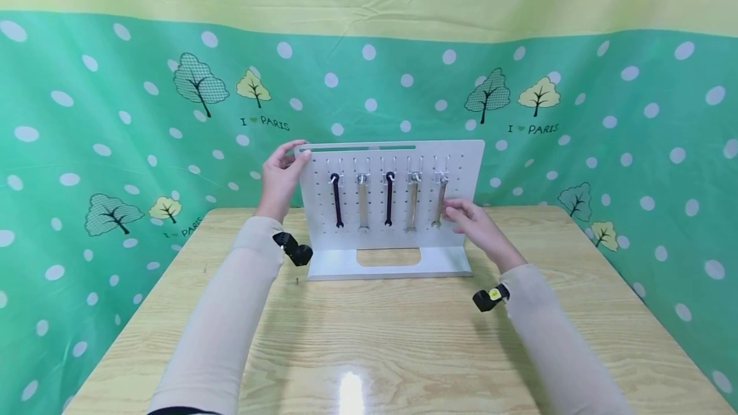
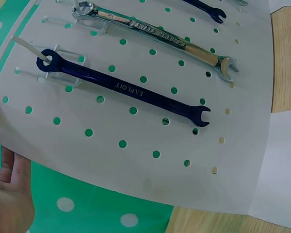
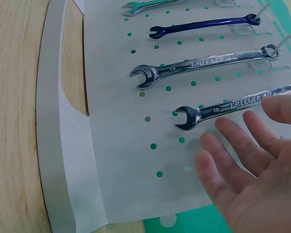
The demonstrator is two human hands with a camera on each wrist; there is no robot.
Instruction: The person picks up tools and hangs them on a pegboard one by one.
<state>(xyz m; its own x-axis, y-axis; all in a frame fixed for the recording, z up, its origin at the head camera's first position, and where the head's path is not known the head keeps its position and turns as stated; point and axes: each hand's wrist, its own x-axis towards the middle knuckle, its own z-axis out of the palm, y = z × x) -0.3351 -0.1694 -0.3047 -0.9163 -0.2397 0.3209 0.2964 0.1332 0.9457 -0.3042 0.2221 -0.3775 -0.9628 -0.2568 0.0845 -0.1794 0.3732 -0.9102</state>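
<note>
A white pegboard [image 1: 314, 210] stands upright on its base, with several combination wrenches hanging in a row from hooks. My left hand [image 1: 279, 178] grips its upper left edge, thumb in front and fingers behind. Closest to that hand hangs a dark blue wrench [image 2: 121, 86] marked EXPLOIT, then a silver wrench [image 1: 363, 207]. Another dark blue wrench [image 1: 389, 200] is at the middle, with a silver wrench [image 3: 184, 66] to its right. At the rightmost silver wrench [image 3: 211, 111], my right hand [image 1: 475, 226] has loosely spread fingers beside the shaft; its thumb overlaps the shaft in the right wrist view.
The board stands near the back of a wooden table [image 1: 380, 332]. Its base [image 1: 334, 264] has a cut-out in the middle. Behind hangs a green and yellow curtain [image 1: 369, 82] with dots and trees. Both wrists wear a small black camera [image 1: 296, 252].
</note>
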